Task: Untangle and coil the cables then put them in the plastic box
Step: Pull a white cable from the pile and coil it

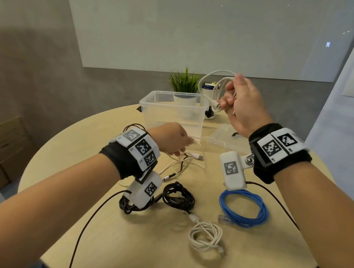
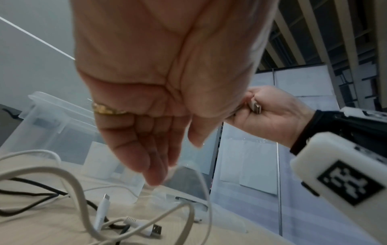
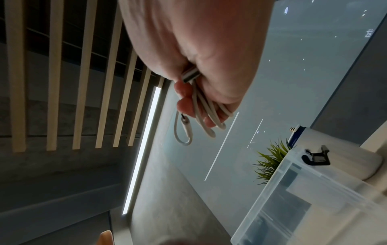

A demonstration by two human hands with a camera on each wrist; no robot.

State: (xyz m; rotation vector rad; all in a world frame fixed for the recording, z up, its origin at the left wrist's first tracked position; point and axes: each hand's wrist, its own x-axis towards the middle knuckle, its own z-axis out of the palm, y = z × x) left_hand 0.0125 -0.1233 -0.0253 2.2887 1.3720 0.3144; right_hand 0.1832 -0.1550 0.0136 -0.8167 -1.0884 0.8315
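Note:
My right hand (image 1: 228, 101) is raised beside the clear plastic box (image 1: 171, 106), to its right. Its fingers curl round several loops of a white cable (image 1: 212, 77); in the right wrist view the loops (image 3: 206, 112) and a metal plug (image 3: 189, 75) show in the fist. Lower, my left hand (image 1: 179, 148) hovers over a loose tangle of white and black cables (image 1: 181, 164). Its fingers (image 2: 155, 165) point down, relaxed, thumb apart. A thin white cable (image 2: 204, 182) runs past the fingertips; whether they hold it is unclear.
Three coiled cables lie near me on the round table: black (image 1: 178, 198), blue (image 1: 243, 209), white (image 1: 205, 237). The box lid (image 1: 224, 136) lies right of the box. A potted plant (image 1: 183, 82) and a white bottle (image 1: 208, 88) stand behind it.

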